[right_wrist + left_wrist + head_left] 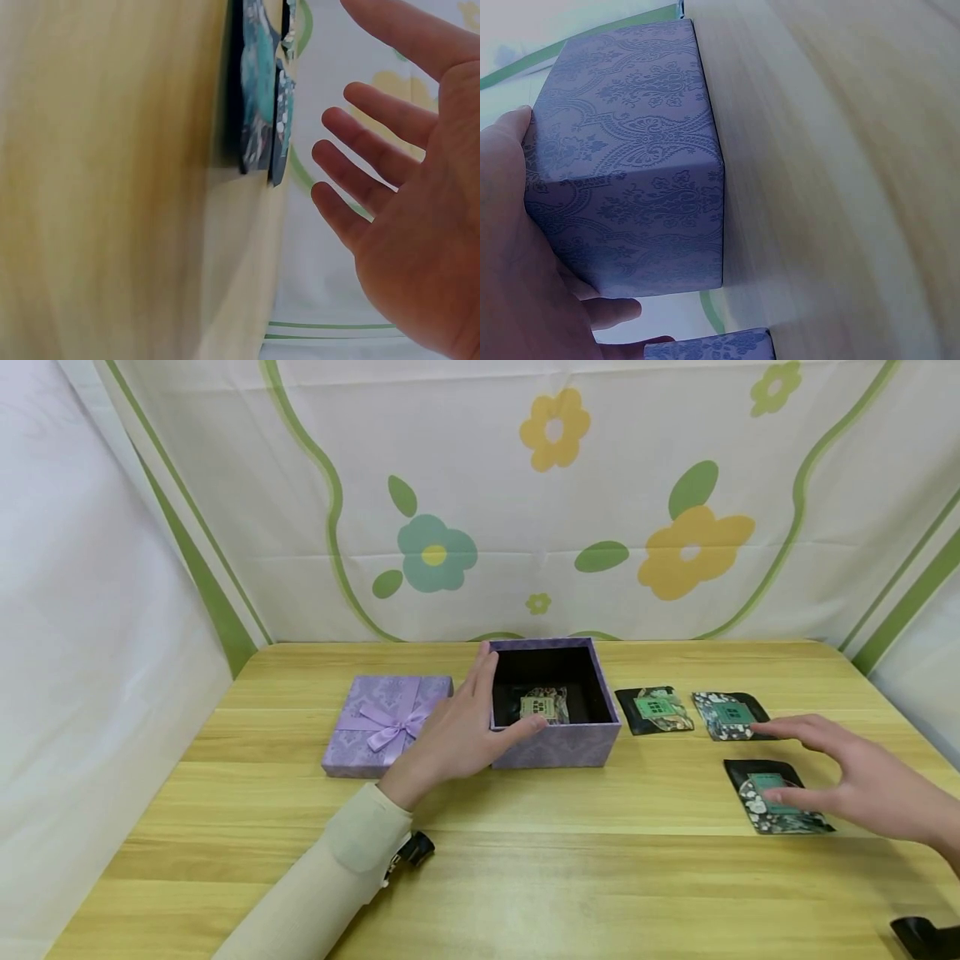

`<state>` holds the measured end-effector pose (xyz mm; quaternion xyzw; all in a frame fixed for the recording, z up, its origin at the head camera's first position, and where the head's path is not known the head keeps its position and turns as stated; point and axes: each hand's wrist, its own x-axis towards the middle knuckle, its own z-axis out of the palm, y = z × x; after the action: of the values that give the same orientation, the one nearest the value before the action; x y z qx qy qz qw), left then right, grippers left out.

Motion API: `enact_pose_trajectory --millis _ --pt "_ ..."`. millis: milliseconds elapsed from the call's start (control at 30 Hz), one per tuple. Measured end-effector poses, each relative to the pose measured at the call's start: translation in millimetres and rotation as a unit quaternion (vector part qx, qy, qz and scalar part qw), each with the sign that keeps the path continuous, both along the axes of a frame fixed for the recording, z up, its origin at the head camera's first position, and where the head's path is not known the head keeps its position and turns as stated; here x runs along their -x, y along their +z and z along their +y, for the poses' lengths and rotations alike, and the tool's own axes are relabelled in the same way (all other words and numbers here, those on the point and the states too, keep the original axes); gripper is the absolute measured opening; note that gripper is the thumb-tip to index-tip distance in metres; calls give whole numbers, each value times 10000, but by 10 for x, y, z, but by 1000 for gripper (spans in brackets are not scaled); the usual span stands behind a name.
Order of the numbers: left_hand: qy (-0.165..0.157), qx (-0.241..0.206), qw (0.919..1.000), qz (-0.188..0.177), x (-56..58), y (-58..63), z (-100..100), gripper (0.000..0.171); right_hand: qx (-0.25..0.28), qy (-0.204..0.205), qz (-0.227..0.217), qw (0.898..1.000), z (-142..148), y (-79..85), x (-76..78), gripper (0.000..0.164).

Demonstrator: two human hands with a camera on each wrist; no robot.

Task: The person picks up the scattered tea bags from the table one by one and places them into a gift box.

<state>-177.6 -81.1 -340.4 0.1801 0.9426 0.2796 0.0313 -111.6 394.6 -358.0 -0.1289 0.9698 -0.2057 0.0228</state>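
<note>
My left hand [461, 727] rests against the left side of a purple patterned gift box [555, 747]. Its fingers stretch along the left wall, and the thumb lies by the front rim. Inside the dark interior is a small black sachet with a green label [545, 704]. My right hand [862, 777], fingers spread and holding nothing, hovers above a black floral sachet [776, 810] on the table. Its fingertips also reach near a second floral sachet [727, 717]. A third sachet [652, 710] lies just right of the box. The left wrist view shows the box's patterned walls [630, 142].
The purple lid [360, 743] with a ribbon bow lies left of the box, behind my left forearm. All of it stands on a wooden table [525, 877]. A white floral cloth [495, 468] hangs along the table's back edge.
</note>
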Motion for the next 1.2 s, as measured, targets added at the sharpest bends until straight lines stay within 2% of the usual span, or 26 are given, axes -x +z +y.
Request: enact_pose_trajectory --millis 233,500,833,1200 --pt "2 5 10000 -18 1 -3 -3 117 45 113 -91 9999 78 -144 -15 85" --pt "8 38 10000 70 3 -13 2 116 -85 235 -514 9984 110 -197 -13 98" --pt "21 25 10000 31 2 -7 -4 117 -252 473 -419 9977 123 -228 -37 100" --pt "-13 -31 10000 -33 6 -13 -5 116 -312 493 -406 9975 124 -244 -40 100"
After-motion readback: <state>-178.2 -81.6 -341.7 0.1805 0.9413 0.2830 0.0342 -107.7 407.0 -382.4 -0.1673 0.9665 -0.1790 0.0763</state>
